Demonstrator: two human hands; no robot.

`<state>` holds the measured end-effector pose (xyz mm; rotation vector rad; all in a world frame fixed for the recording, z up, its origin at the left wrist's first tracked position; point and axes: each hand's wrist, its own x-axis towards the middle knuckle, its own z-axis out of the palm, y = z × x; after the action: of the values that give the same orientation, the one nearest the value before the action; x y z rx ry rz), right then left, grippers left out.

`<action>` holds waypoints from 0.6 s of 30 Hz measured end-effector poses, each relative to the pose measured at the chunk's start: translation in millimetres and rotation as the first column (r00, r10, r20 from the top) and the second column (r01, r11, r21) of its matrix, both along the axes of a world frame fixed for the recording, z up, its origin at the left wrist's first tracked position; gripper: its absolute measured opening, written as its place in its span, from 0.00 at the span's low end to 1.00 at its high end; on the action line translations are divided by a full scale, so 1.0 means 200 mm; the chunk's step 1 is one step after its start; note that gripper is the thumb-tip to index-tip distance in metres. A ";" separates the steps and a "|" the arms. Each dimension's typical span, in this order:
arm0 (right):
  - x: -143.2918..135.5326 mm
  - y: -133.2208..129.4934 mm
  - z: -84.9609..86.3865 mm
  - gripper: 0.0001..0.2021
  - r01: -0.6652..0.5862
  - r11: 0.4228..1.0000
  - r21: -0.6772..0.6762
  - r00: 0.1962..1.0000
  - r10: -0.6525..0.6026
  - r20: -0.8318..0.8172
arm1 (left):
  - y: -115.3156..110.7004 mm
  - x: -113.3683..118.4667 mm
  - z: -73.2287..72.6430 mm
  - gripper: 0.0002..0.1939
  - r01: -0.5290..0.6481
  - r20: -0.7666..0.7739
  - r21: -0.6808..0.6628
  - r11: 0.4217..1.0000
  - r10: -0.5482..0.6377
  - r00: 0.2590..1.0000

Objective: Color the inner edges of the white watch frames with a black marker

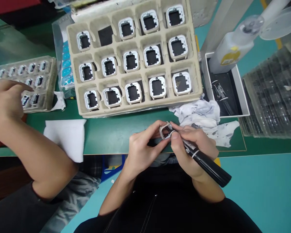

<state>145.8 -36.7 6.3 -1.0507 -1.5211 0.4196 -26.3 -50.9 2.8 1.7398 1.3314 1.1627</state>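
Observation:
My left hand (142, 150) pinches a small white square frame (163, 132) by its edges, just above the front edge of the green bench. A black marker pen (203, 163) is gripped in my right hand (196, 145), its tip end up against the frame's inner side; the exact contact point is hidden by my fingers. Beyond my hands lies a beige moulded tray (138, 79) with similar white frames in its compartments. One compartment (105, 36) in the back row holds no frame, only a dark base.
A co-worker's hand (7, 100) reaches over a clear tray (47, 87) of small parts at left. A white cloth (65, 137) lies nearby. At right are crumpled rags (199, 113), a white box (243, 103) with a bottle (229, 51) and another marker, and stacked clear trays (276, 87).

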 end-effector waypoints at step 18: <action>0.00 -0.01 0.00 0.12 -0.027 0.999 -0.035 0.998 0.025 -0.063 | 0.00 -0.01 0.00 0.21 -0.018 0.054 -0.069 0.997 0.021 0.998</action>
<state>146.2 -38.8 7.0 -1.0372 -1.4776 0.4949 -28.8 -50.3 2.7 1.6388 1.3428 1.1536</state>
